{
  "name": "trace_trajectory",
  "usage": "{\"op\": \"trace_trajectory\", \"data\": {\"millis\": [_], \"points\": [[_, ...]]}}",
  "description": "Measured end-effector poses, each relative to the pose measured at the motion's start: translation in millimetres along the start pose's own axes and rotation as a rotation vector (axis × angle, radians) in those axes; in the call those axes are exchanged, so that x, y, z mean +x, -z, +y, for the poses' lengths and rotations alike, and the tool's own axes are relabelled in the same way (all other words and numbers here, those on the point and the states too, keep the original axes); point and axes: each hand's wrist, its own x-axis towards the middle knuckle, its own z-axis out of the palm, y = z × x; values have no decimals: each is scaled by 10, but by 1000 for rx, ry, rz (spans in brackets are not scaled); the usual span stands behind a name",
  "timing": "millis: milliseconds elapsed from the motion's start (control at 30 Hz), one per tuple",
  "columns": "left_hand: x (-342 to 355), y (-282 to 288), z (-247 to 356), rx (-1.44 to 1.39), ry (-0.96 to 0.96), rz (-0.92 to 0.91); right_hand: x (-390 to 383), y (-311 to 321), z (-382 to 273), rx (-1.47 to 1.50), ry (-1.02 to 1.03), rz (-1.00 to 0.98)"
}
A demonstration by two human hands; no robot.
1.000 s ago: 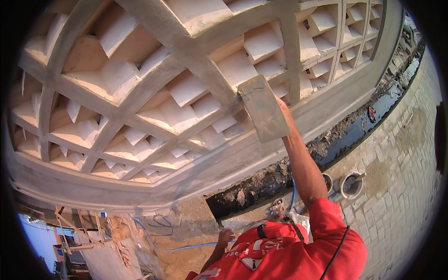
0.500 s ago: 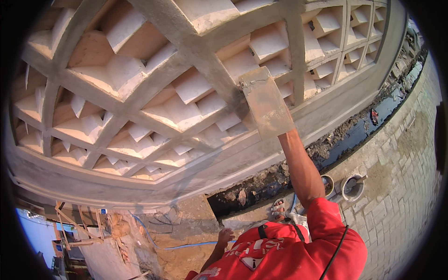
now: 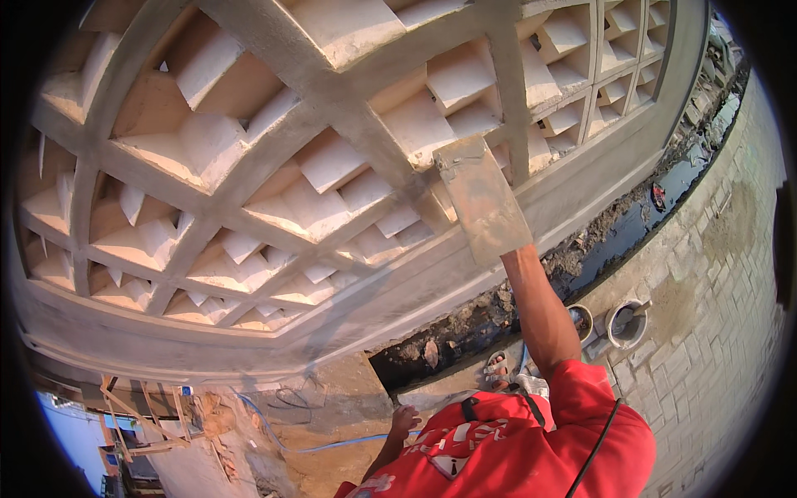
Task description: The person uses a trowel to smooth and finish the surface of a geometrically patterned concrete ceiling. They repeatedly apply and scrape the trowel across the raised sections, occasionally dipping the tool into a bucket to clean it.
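Over on the left, the lattice wall point(image 3: 249, 191) fills the view, grey ribs crossing over pale angled blocks. Low down, the left hand point(image 3: 404, 419) hangs free by the hip, fingers loosely curled on nothing, just above a blue hose point(image 3: 332, 446) trailing over the dirt. Moving right, the float point(image 3: 483, 199) now sits flat on the diagonal rib, having slid up and leftward along it over the last second, so the smoothing stroke is climbing. The right hand is hidden behind the float, probably clamped on its handle, though I cannot tell. Far right, two buckets point(image 3: 627, 322) stand by the trench point(image 3: 614, 232).
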Motion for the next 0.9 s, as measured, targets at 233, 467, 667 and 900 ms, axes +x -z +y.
{"op": "trace_trajectory", "data": {"millis": [233, 467, 667, 900], "points": [[22, 11, 53, 40, 133, 30, -188, 188, 135, -386, 142, 16], [72, -115, 112, 127, 127, -42, -1131, 415, -352, 230, -150, 235], [410, -267, 131, 156, 17, -269, -1950, 760, -900, 29, -211, 381], [371, -757, 755, 381, 22, -114, -2287, 1425, -559, -991, -247, 542]]}}
